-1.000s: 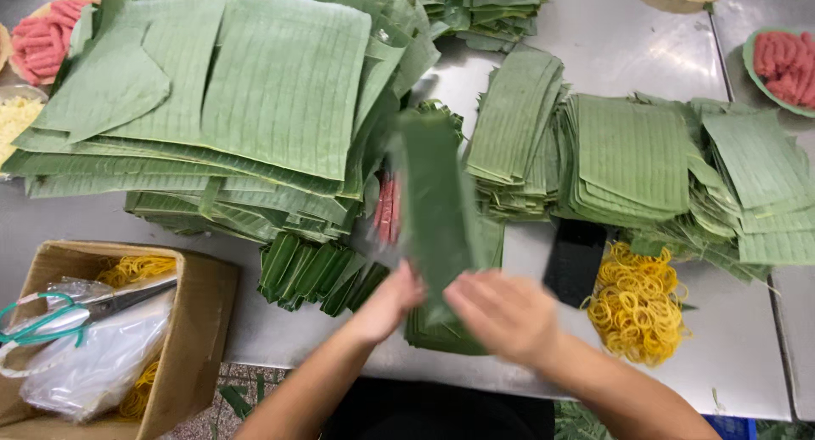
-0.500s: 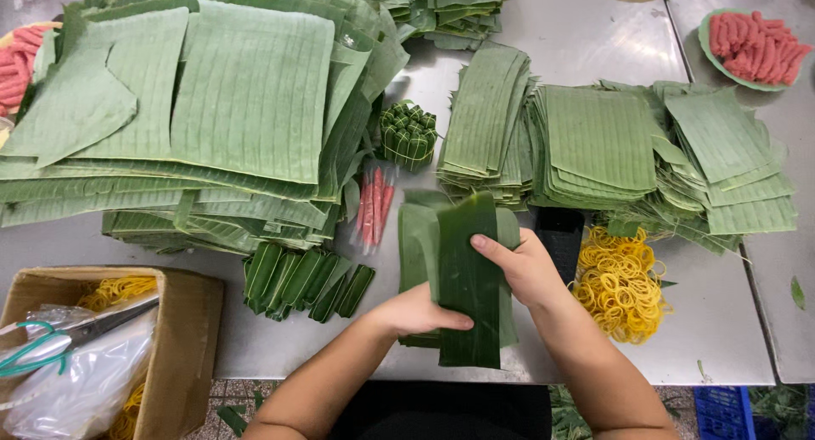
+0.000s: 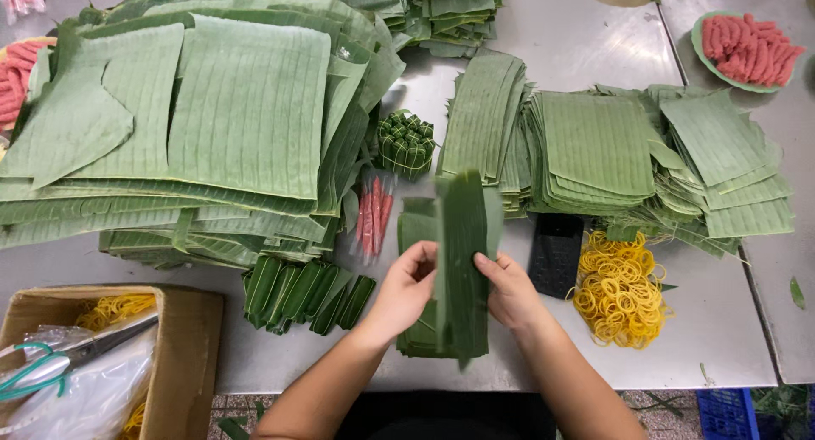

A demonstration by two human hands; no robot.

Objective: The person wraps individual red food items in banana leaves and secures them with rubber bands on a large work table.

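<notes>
A long dark green banana-leaf strip (image 3: 463, 262) stands lengthwise between my hands, above a small pile of cut leaf pieces (image 3: 416, 228) on the steel table (image 3: 560, 32). My left hand (image 3: 406, 289) grips the strip's left edge. My right hand (image 3: 508, 289) grips its right edge. Just left of the pile lie thin pink sausages in clear wrap (image 3: 372, 219). A finished square leaf parcel (image 3: 406, 143) sits beyond them.
Big leaf stacks (image 3: 212, 126) fill the left; trimmed stacks (image 3: 611, 151) lie to the right. Near my right hand are a black phone (image 3: 556, 253) and yellow rubber bands (image 3: 618, 289). Folded leaf rolls (image 3: 306, 294), a cardboard box with scissors (image 3: 51, 363), and a green plate of pink sausages (image 3: 747, 47) are around.
The strip, pressed flat on the pile half a second ago, is now lifted between both hands, each gripping one edge. The view has shifted slightly.
</notes>
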